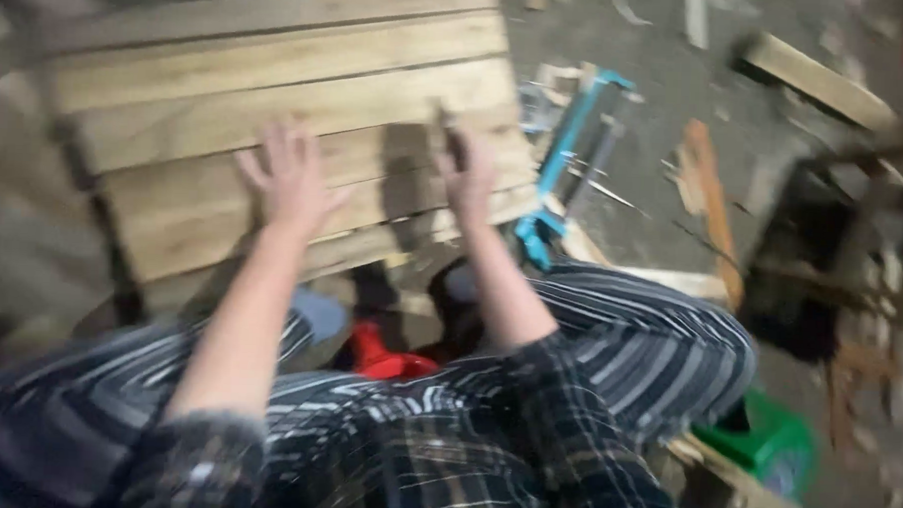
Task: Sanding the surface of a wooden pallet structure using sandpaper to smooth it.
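The left hand (289, 173), just left of the frame's centre, lay palm down on the wooden panel (276, 108) with its fingers spread wide and pointing toward the top of the frame; it held nothing. Its bare forearm ran straight down and to the left, into a plaid sleeve at the lower left. The right hand (467, 169), at the centre of the frame, also rested on the panel, fingers extended but closer together; whether it gripped anything could not be told through the motion blur. Its forearm slanted down and to the right into the other plaid sleeve.

The panel, made of pale planks laid side by side, filled the upper left of the frame and tilted toward the person, its near edge over the striped trousers (649, 341). Below that edge, between the knees, a red object (388, 360) showed. To the right of the right hand a blue-framed saw (565, 168) lay on the floor (668, 81) among wood offcuts. A green object (765, 440) sat at the lower right.
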